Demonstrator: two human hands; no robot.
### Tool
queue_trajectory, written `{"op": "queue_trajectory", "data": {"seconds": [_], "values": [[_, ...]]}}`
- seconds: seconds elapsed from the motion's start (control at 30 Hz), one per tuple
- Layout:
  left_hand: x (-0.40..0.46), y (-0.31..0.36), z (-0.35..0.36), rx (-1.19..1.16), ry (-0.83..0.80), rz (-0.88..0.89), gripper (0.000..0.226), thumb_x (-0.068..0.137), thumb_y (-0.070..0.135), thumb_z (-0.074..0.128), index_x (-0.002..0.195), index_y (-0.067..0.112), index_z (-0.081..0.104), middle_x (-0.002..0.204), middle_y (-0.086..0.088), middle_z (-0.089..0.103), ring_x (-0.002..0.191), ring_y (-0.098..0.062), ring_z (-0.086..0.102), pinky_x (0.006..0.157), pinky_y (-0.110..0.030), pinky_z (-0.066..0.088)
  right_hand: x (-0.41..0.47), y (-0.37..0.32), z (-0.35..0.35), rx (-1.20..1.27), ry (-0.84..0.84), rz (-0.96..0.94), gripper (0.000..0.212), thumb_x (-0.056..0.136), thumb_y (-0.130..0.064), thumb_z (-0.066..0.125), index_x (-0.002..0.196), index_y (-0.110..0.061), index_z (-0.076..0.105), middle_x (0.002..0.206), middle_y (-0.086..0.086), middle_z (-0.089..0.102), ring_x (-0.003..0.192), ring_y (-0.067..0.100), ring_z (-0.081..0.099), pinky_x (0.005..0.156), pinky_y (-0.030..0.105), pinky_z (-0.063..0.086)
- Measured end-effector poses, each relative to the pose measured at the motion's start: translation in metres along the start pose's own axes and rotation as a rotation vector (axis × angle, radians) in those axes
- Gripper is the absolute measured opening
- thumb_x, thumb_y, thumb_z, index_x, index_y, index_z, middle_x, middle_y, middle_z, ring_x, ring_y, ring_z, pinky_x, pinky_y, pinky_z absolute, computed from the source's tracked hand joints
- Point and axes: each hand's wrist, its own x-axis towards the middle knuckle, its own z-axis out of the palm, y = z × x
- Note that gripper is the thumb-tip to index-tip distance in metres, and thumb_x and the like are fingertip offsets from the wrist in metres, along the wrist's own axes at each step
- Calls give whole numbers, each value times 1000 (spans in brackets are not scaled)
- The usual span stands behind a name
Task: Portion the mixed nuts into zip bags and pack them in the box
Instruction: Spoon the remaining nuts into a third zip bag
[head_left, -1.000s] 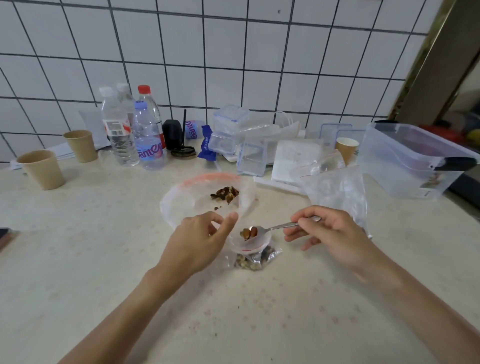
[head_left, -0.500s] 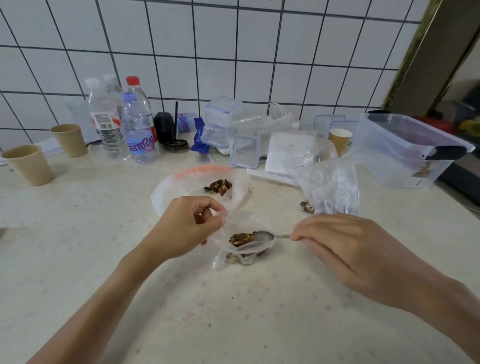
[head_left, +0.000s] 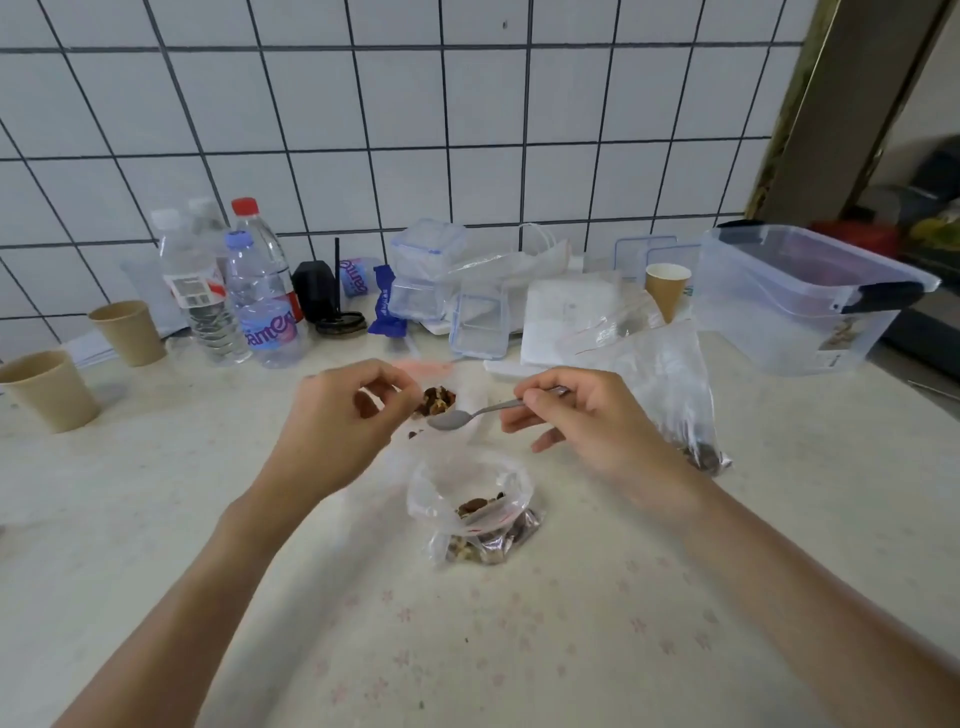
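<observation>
A small clear zip bag (head_left: 470, 501) stands open on the counter with mixed nuts in it, and no hand touches it. Behind it lies a larger clear bag (head_left: 431, 370) with a red zip strip, holding a heap of nuts (head_left: 439, 399). My left hand (head_left: 337, 421) is at that bag's near edge with curled fingers that seem to pinch the plastic. My right hand (head_left: 587, 421) holds a metal spoon (head_left: 451, 419) by its handle. The spoon's bowl is just in front of the heap and looks empty. The clear plastic box (head_left: 779, 306) stands open at the right.
Another zip bag (head_left: 670, 374) with nuts at its bottom lies right of my right hand. Water bottles (head_left: 260, 306), paper cups (head_left: 49, 389), small lidded containers (head_left: 423, 270) and a white packet (head_left: 566, 317) line the tiled wall. The counter ends at the right, past the box.
My left hand let go of the small bag and moved up to the larger bag. The spoon left the small bag, its nuts now inside, and rose toward the nut heap.
</observation>
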Motion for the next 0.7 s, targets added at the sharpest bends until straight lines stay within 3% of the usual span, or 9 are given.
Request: {"op": "queue_trajectory", "data": {"seconds": [0.1,0.17,0.3,0.4,0.5,0.6,0.7], "values": [[27,-4,-1,94,140,93,6,90,30,77,95,30,74,84,16,69,75,-1,66,63,-7,46,21,7,18,14,-19,46,12,103,-13,60,102,-9,71,90,-1,81,88,13,78,72,33,61],[44,-10,2,189,156,139,20,87,35,79,104,25,73,96,14,68,84,-1,64,72,-9,47,34,13,29,-27,-22,69,11,103,-16,61,100,-15,70,87,-6,81,88,8,77,76,34,60],[65,-27,13,483,-101,-75,58,82,65,72,126,28,66,119,6,67,103,-17,64,86,-38,54,51,25,44,-91,-13,100,14,103,-17,59,95,-17,71,88,-1,81,85,6,77,76,33,62],[67,-29,21,645,-180,-125,37,91,64,59,102,31,70,95,5,69,85,-21,64,71,-37,52,53,28,51,-52,28,134,17,104,-15,58,92,-15,71,86,2,81,83,10,78,76,32,63],[64,-21,19,763,-159,-50,50,99,65,35,77,26,59,72,4,57,73,-24,62,59,-35,44,53,30,53,42,106,144,17,103,-12,59,98,-6,73,87,8,80,83,17,78,73,31,64],[68,-43,11,607,-107,-62,42,102,57,44,84,27,66,73,3,64,68,-21,64,63,-41,56,70,41,69,-26,101,96,17,102,-10,60,93,-7,74,83,6,80,78,14,77,68,26,63],[65,-37,16,471,-105,-2,30,102,48,54,88,28,70,71,5,66,63,-19,63,65,-44,57,68,45,70,-68,102,51,19,103,-10,59,90,-13,73,84,3,79,79,11,77,69,28,64]]}}
